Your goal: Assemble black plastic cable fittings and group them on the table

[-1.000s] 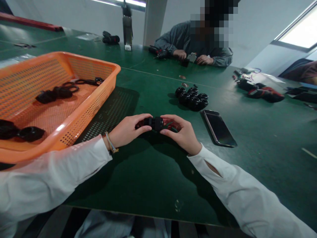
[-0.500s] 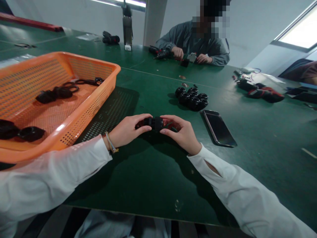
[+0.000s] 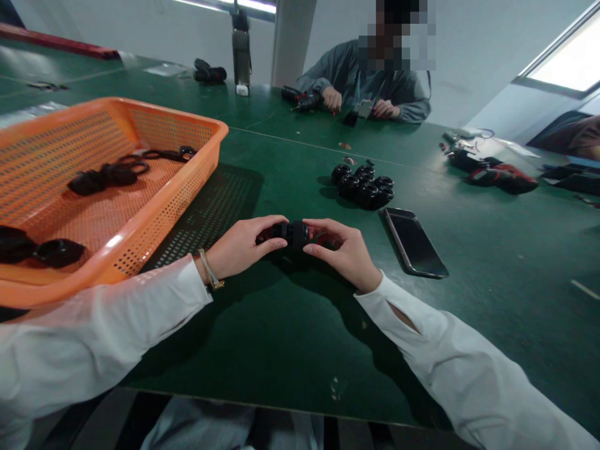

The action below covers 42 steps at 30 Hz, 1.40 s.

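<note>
Between my hands, just above the green table, is a black ribbed cylindrical part. My left hand grips its left end between thumb and fingers. At its right end, the thumb and fingertips of my right hand are closed round the rim. The inner fingers of both hands are partly hidden. Beyond my right hand stands a cluster of several glossy black round parts. A smartphone with a dark screen lies to the right of that hand.
An orange perforated basket at the left holds black parts with cords. Across the green table a person in a grey jacket handles a small part beside a power drill. Black-and-red tools lie at the right.
My hands and the black cylindrical part stay almost in place; my right fingers have shifted slightly at its end. The person opposite has leaned a little to the left.
</note>
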{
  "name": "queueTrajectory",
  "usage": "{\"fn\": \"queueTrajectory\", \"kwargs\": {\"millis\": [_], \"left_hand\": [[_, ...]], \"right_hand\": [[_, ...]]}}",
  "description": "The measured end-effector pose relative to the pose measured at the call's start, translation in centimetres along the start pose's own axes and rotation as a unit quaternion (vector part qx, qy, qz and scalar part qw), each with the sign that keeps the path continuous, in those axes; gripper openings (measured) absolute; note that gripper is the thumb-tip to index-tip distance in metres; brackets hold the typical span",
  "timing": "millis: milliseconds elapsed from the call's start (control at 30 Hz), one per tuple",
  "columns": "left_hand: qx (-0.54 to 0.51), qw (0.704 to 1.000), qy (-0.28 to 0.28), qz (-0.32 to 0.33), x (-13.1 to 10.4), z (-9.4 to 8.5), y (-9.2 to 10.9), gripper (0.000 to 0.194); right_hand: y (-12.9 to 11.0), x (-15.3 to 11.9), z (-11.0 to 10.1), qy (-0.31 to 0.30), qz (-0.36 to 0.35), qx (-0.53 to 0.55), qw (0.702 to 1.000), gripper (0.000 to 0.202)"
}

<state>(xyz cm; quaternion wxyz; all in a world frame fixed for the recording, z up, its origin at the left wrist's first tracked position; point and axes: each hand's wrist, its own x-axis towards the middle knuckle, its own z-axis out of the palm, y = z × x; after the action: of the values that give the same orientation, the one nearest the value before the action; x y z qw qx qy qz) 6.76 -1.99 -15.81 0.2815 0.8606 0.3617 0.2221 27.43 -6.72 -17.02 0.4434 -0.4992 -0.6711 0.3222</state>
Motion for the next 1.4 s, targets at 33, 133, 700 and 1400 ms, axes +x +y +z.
{"fn": "queueTrajectory", "kwargs": {"millis": [33,133,700,1400], "left_hand": [[-0.001,1.0,0.001,0.001,0.01,0.02,-0.01,0.041],[-0.002,1.0,0.002,0.002,0.05,0.05,-0.01,0.041],[-0.004,1.0,0.005,0.004,0.02,0.04,0.0,0.042],[-0.007,1.0,-0.001,-0.001,0.01,-0.02,0.08,0.044]], "right_hand": [[0.0,-0.01,-0.04,-0.004,-0.002,0.0,1.0,0.038],[0.04,-0.01,-0.09,-0.009,-0.009,0.002,1.0,0.038],[-0.12,0.09,0.02,-0.001,-0.012,-0.011,1.0,0.034],[0.1,0.08,0.17,-0.001,-0.003,0.036,0.999,0.036]]}}
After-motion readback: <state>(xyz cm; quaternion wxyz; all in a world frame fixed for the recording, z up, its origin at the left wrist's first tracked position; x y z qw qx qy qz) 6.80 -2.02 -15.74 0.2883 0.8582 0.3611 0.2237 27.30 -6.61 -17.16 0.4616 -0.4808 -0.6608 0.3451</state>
